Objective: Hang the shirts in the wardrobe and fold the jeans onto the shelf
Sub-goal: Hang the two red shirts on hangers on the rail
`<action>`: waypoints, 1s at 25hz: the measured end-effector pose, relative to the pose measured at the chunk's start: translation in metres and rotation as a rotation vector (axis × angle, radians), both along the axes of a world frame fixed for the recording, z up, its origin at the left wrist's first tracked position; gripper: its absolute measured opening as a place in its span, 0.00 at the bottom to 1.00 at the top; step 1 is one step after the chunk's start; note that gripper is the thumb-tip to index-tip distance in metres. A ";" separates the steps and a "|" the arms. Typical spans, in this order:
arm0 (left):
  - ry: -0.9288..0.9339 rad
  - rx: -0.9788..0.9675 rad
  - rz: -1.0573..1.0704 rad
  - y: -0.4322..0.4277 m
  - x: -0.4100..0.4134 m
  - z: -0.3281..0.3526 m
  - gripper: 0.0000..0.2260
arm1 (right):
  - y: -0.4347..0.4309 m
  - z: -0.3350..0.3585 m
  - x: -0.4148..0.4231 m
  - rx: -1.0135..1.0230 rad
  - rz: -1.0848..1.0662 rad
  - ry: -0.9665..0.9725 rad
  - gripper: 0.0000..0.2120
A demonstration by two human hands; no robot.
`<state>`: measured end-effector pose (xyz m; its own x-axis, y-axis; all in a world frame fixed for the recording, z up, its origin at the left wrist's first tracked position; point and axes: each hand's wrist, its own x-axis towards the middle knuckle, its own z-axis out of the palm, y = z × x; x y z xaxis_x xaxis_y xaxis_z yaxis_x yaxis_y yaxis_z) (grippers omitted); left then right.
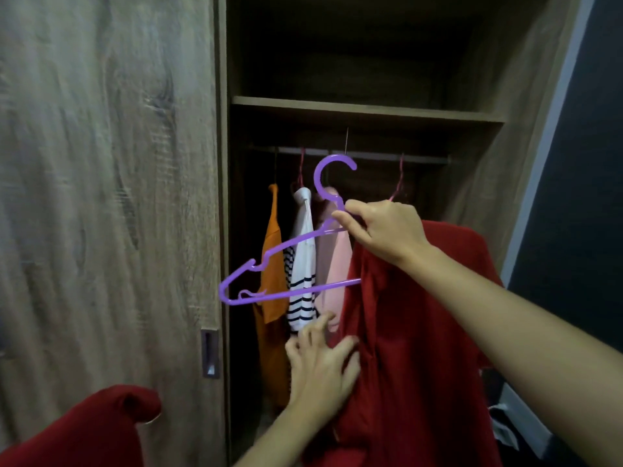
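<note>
The right hand (387, 230) pinches the neck of a purple plastic hanger (316, 179) in front of the open wooden wardrobe (367, 111). A red shirt (421, 332) drapes from the hanger's right side. The blurred left hand (320, 362) lies on the shirt's left edge; I cannot tell whether it grips.

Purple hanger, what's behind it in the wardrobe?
Behind the purple hanger, an orange shirt, a striped shirt and a pink shirt hang on the rail. The red shirt and right hand cover whatever hangs farther right.
</note>
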<state>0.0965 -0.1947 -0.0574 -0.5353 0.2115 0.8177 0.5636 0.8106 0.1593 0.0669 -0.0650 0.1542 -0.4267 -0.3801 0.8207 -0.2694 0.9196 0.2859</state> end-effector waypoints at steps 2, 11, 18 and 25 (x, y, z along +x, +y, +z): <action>-0.464 0.002 0.057 -0.013 -0.020 -0.016 0.18 | 0.001 0.004 0.004 -0.011 0.033 0.006 0.22; -1.027 0.174 -0.284 -0.137 -0.102 0.021 0.18 | 0.049 -0.041 0.000 0.206 0.013 0.013 0.22; -0.273 0.133 -0.166 -0.078 -0.047 0.109 0.11 | 0.013 -0.068 -0.011 -0.143 -0.183 -0.216 0.22; -0.273 -0.101 -0.159 -0.121 -0.064 0.129 0.28 | 0.025 -0.049 0.002 -0.401 -0.005 -0.245 0.28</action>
<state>0.0326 -0.3154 0.0712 -0.6857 0.3824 0.6194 0.6316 0.7355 0.2451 0.0693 -0.0398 0.1048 -0.6273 -0.0511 0.7771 -0.2798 0.9460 -0.1636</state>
